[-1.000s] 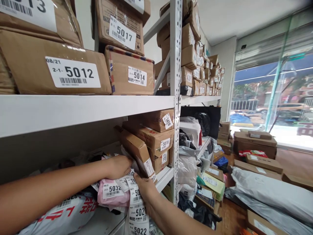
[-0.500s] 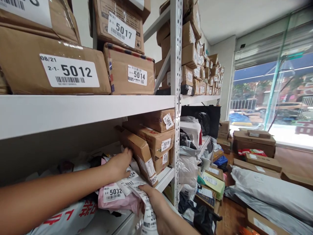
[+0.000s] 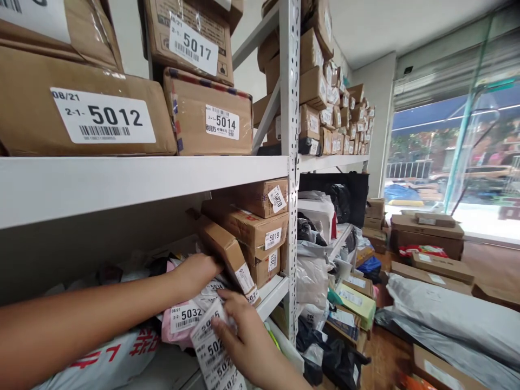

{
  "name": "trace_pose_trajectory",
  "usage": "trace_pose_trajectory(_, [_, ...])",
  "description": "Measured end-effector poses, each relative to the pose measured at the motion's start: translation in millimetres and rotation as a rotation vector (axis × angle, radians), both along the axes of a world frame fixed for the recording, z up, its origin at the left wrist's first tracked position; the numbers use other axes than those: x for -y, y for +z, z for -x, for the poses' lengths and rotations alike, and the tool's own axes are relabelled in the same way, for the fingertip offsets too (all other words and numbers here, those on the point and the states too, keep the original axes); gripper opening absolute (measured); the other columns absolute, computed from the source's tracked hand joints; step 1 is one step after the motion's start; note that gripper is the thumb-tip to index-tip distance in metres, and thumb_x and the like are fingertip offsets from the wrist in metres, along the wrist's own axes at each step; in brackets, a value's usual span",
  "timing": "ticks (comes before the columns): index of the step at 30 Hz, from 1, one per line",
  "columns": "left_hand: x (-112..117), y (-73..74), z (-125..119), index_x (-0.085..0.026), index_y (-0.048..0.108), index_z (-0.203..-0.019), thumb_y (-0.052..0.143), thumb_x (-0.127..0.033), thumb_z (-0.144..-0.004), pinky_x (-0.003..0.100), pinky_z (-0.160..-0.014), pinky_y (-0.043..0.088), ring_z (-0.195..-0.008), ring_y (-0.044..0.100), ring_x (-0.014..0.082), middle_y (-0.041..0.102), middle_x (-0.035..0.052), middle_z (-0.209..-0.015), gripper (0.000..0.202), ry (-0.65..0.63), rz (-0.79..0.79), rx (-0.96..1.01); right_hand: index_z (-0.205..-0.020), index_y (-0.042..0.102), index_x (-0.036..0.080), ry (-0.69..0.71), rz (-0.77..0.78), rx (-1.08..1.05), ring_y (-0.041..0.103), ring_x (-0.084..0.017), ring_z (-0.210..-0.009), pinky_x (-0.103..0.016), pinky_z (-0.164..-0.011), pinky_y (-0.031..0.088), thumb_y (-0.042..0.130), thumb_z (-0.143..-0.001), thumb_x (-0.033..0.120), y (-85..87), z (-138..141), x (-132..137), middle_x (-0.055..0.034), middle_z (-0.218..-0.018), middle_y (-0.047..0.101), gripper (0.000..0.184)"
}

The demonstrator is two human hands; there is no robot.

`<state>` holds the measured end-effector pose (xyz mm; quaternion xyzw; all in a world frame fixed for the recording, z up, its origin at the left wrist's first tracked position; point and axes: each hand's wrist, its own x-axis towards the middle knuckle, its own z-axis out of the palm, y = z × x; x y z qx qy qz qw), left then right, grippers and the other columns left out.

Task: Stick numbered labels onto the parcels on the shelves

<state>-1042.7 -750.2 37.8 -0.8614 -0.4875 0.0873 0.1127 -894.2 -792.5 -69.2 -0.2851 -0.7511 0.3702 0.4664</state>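
My left hand [image 3: 198, 272] reaches into the lower shelf and presses against a tilted brown box [image 3: 227, 254] leaning on a stack of boxes, fingers curled on its side. My right hand [image 3: 239, 336] sits lower, at the shelf's front edge, with fingers closed on a white labelled parcel [image 3: 211, 349] numbered 502-something. A pink bag [image 3: 182, 322] labelled 5032 lies between the two hands. Under my left forearm lies a white bag with red print [image 3: 109, 363].
The upper shelf [image 3: 142, 181] carries boxes 5012 [image 3: 81, 108], 5014 [image 3: 211, 116] and 5017 [image 3: 190, 38]. A grey upright post [image 3: 290, 162] divides the racks. Bags and boxes crowd the floor at right, before a large window [image 3: 459, 157].
My right hand has drawn the white labelled parcel out and up from the shelf front. My left hand stays against the tilted box. The view shifted slightly left.
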Motion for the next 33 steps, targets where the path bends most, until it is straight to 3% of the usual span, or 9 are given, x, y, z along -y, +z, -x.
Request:
trace_pose_trajectory(4, [0, -5.1, 7, -0.021, 0.064, -0.094, 0.045, -0.02, -0.084, 0.035, -0.078, 0.047, -0.093, 0.061, 0.0261, 0.069, 0.0095, -0.101, 0.021, -0.133, -0.083, 0.01, -0.07, 0.049, 0.019, -0.073, 0.165, -0.326, 0.049, -0.016, -0.071, -0.026, -0.069, 0.04, 0.046, -0.085, 0.049, -7.4, 13, -11, -0.0008, -0.071, 0.055, 0.034])
trace_pose_trajectory(7, [-1, -2.3, 10, -0.018, 0.062, -0.073, 0.051, -0.027, -0.08, 0.037, -0.081, 0.044, -0.087, 0.059, 0.0263, 0.068, 0.0098, -0.081, 0.016, -0.312, -0.078, 0.018, -0.068, 0.049, 0.018, -0.098, 0.261, -0.511, 0.041, -0.013, -0.063, -0.025, -0.062, 0.037, 0.049, -0.079, 0.06, -5.8, 22, -13, 0.0019, -0.064, 0.048, 0.043])
trace_pose_trajectory(10, [-6, 6.0, 17, -0.018, 0.06, -0.067, 0.048, -0.027, -0.079, 0.028, -0.075, 0.044, -0.077, 0.059, 0.0191, 0.068, 0.0049, -0.076, 0.018, -0.316, 0.244, 0.226, -0.067, 0.053, 0.018, -0.088, 0.347, -0.633, 0.043, -0.014, -0.062, -0.025, -0.061, 0.037, 0.06, -0.068, 0.063, -2.0, 26, -10, 0.0012, -0.062, 0.051, 0.046])
trace_pose_trajectory(13, [-13, 12.1, 24, -0.018, 0.063, -0.086, 0.035, -0.021, -0.083, 0.023, -0.073, 0.046, -0.078, 0.062, 0.015, 0.071, 0.002, -0.082, 0.028, -0.177, 0.485, 0.472, -0.068, 0.057, 0.017, 0.072, 0.533, -0.653, 0.042, -0.011, -0.052, -0.024, -0.056, 0.037, 0.071, -0.058, 0.06, -2.4, 26, -10, 0.0023, -0.056, 0.053, 0.046])
trace_pose_trajectory(15, [-17, 12.9, 26, -0.017, 0.061, -0.099, 0.032, -0.022, -0.086, 0.024, -0.077, 0.046, -0.083, 0.062, 0.0158, 0.072, 0.003, -0.084, 0.032, -0.112, 0.472, 0.509, -0.062, 0.058, 0.015, 0.134, 0.661, -0.626, 0.039, -0.008, -0.045, -0.021, -0.049, 0.032, 0.075, -0.049, 0.061, -5.7, 27, -15, 0.0032, -0.049, 0.051, 0.05])
trace_pose_trajectory(18, [-21, 11.1, 24, -0.016, 0.061, -0.104, 0.037, -0.034, -0.088, 0.026, -0.08, 0.045, -0.089, 0.061, 0.0179, 0.07, 0.0054, -0.097, 0.033, -0.082, 0.436, 0.475, -0.048, 0.053, 0.015, 0.041, 0.749, -0.671, 0.035, -0.007, -0.039, -0.02, -0.042, 0.025, 0.077, -0.039, 0.062, -11.0, 32, -31, 0.0037, -0.039, 0.046, 0.053])
trace_pose_trajectory(22, [-22, 9.7, 13, -0.017, 0.065, -0.09, 0.043, -0.047, -0.085, 0.024, -0.068, 0.044, -0.082, 0.059, 0.0184, 0.069, 0.0032, -0.092, 0.038, -0.042, 0.433, 0.379, -0.037, 0.046, 0.017, -0.13, 0.791, -0.691, 0.032, -0.007, -0.036, -0.022, -0.041, 0.028, 0.079, -0.051, 0.044, -11.0, 41, -42, 0.0041, -0.034, 0.043, 0.045])
trace_pose_trajectory(28, [-19, 9.4, 1, -0.018, 0.066, -0.081, 0.051, -0.038, -0.08, 0.022, -0.053, 0.035, -0.065, 0.054, 0.0148, 0.066, 0.0015, -0.074, 0.025, 0.042, 0.27, 0.153, -0.033, 0.042, 0.02, -0.383, 0.864, -0.706, 0.034, -0.008, -0.035, -0.024, -0.044, 0.033, 0.074, -0.065, 0.026, -3.2, 46, -36, 0.0052, -0.032, 0.041, 0.045])
trace_pose_trajectory(33, [-20, 0.3, 3, -0.019, 0.066, -0.082, 0.048, -0.031, -0.082, 0.027, -0.063, 0.041, -0.075, 0.061, 0.02, 0.07, 0.0067, -0.086, 0.022, -0.027, 0.117, 0.047, -0.047, 0.055, 0.018, -0.196, 0.89, -0.834, 0.055, -0.017, -0.045, -0.028, -0.049, 0.044, 0.077, -0.056, 0.04, -19.2, 45, -42, -0.0012, -0.042, 0.056, 0.033])
